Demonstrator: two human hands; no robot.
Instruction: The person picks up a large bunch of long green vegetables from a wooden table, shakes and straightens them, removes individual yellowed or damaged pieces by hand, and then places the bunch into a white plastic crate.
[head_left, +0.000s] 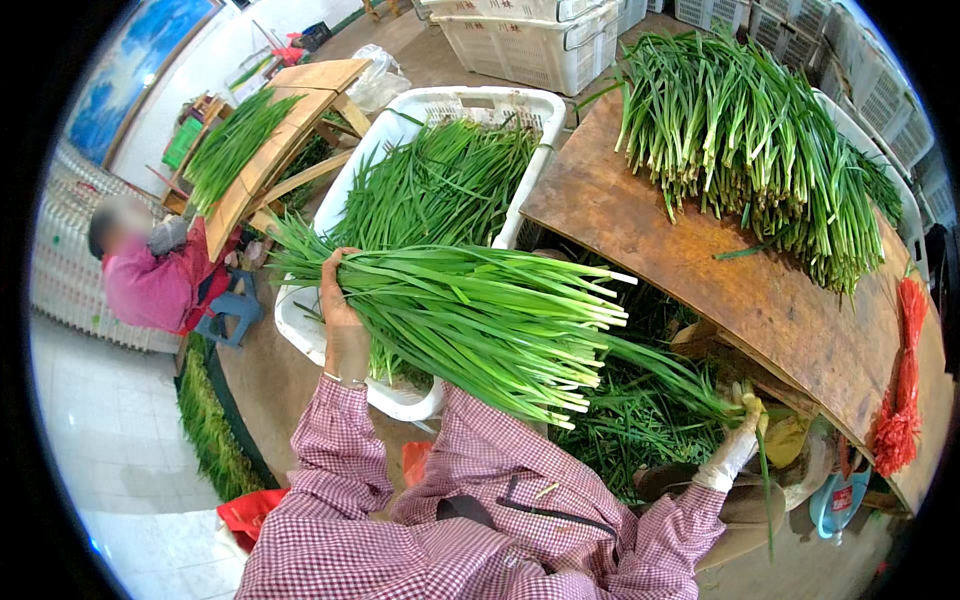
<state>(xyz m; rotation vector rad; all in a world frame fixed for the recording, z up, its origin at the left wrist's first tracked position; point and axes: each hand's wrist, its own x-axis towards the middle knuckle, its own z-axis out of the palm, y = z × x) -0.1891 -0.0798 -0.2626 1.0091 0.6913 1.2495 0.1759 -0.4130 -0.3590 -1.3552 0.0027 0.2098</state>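
Note:
My left hand (336, 289) is closed around the leafy end of a large bunch of garlic chives (480, 315), whose pale cut stems point right. On the right, my right hand (746, 414), in a light-coloured covering, grips a few long green leaves (667, 371) that stretch back towards the bunch. Beneath and beyond the bunch stands a white plastic crate (555, 124) holding more green chives (442, 187). A thick pile of chives (735, 135) lies on the brown wooden board (600, 195), stems towards me. Loose green leaves (645, 420) lie heaped below the board's edge.
Red plastic ties (904, 375) lie on the board's right part. A blue-handled container (840, 502) is below it. At left, a person in pink (157, 285) sits by a wooden bench (262, 165) bearing chives. White crates (525, 45) are stacked behind.

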